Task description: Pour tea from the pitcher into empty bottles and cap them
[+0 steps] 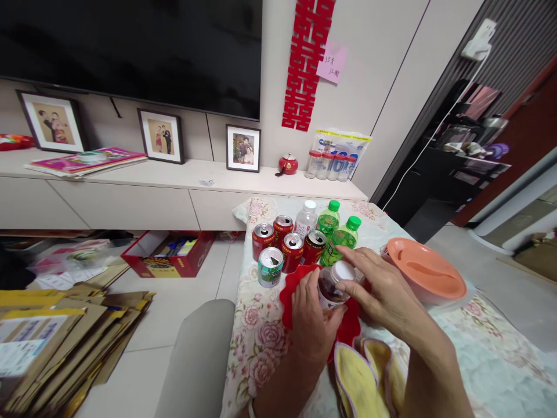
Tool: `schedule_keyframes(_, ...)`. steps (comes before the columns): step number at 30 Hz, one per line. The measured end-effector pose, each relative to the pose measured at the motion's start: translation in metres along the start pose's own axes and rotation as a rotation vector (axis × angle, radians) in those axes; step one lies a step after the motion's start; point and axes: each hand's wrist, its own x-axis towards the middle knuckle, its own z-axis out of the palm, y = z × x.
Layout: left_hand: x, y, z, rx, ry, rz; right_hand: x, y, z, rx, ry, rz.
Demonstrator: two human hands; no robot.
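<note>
My left hand (314, 313) is wrapped round a clear plastic bottle (327, 289) with dark contents and a white label. My right hand (378, 281) curls over its white cap (343, 271), thumb on the near side and fingers on the far side. The bottle leans above a red scalloped tray (292, 293). Just behind stand several opened drink cans, among them a green-and-white can (270, 267) and a red can (292, 252). Two green bottles (347, 232) and a clear white-capped bottle (307, 216) stand behind them. A yellow cloth (359, 377) lies crumpled near my wrists.
An orange lidded container (426, 270) sits at the right of the flowered tablecloth (255, 360). A grey stool (198, 360) is at the table's left. Flattened cardboard (96, 342) and a red box (169, 255) lie on the floor. Glass jars (331, 167) line the cabinet.
</note>
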Motion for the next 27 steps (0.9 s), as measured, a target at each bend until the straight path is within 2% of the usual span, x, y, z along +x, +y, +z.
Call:
schedule_keyframes(3,-0.0002,-0.0010,0.0006,-0.001,0.009,0.003,-0.0020,0.0013,-0.0027,-0.017,0.007,-0.006)
schedule_keyframes(8,0.0002,0.0008,-0.0012,-0.004,-0.011,-0.011,-0.0045,0.0010,-0.0072,0.042,-0.062,-0.081)
schedule_keyframes(15,0.0004,0.0004,-0.0007,-0.007,0.000,-0.002,-0.0006,0.0009,-0.0017,-0.002,0.024,0.008)
schedule_keyframes(22,0.0002,0.0007,-0.0014,-0.015,-0.014,-0.035,-0.0034,0.0026,-0.0074,0.046,-0.055,-0.069)
schedule_keyframes(27,0.0001,0.0003,-0.0015,-0.028,-0.030,-0.049,-0.0010,0.0019,-0.0033,0.028,-0.027,-0.034)
